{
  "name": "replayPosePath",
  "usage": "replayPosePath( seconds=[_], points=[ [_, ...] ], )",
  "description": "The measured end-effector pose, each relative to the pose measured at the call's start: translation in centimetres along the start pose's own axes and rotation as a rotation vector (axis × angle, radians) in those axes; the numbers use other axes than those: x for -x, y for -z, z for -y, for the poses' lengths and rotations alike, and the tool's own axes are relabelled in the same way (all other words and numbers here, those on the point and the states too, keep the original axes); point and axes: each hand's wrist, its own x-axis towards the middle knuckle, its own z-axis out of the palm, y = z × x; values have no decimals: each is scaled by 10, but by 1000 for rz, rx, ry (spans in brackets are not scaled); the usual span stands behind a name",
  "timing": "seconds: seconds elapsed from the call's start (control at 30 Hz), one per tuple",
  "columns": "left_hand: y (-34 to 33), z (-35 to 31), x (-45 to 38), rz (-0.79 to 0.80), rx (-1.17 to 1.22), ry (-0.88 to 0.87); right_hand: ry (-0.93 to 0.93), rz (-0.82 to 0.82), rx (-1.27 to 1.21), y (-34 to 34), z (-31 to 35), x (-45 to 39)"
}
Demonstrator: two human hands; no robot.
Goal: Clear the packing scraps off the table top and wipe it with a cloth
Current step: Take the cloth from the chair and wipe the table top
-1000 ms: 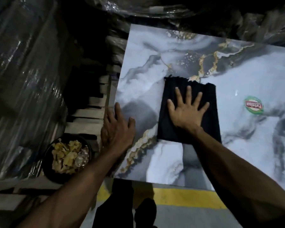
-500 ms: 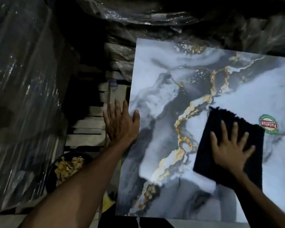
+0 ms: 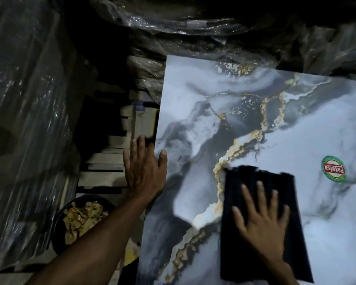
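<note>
Your right hand (image 3: 263, 219) lies flat on the folded black wiping cloth (image 3: 263, 223), fingers (image 3: 260, 192) straight and spread, pressing rather than gripping; the cloth sits on the near right part of the glossy grey-and-white marble-patterned surface with gold veins (image 3: 245, 112). Because nothing is pinched, the cloth may slide out from under the palm on a fast stroke, or bunch at its leading edge and leave streaks. Keep pressure even and the strokes overlapping. Your left hand (image 3: 144, 171) rests released at the left edge of the surface, thumb on top, the other fingers extended past the edge; it appears to steady the slab. If you lean weight there while pushing the cloth sideways, the slab could shift or tip, as its support is not visible. Just beyond the cloth, to the right, the round green-and-red brand sticker (image 3: 334, 169) adheres to the surface; a stroke across it could lift an edge or smear adhesive. No packing scraps are visible on the exposed surface, so that step appears complete. To the near left, below surface level, the round black bowl (image 3: 58, 229) holds a heap of crumpled yellowish scraps (image 3: 81, 219); a careless left elbow could upset it. Farther back and left, crinkled clear plastic wrapping (image 3: 193, 19) covers dark stacked goods.
</note>
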Motion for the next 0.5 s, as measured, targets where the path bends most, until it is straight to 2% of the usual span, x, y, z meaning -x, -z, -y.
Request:
replayPosePath(
  seconds=[0.13,0.2,0.3,0.4,0.5],
  points=[
    [1,-6,-1,-4,-12,8,-287,21,-74,29,-57,-66],
    [2,-7,-3,7,-16,7,-323,-12,-95,42,-59,-114],
    [3,-10,-4,47,-64,19,-234,-31,-82,58,-34,-188],
    [6,-9,-5,61,-132,58,-72,-31,-76,69,22,-247],
    [11,-14,0,89,-117,152,133,-24,-25,65,84,-253]
  ],
)
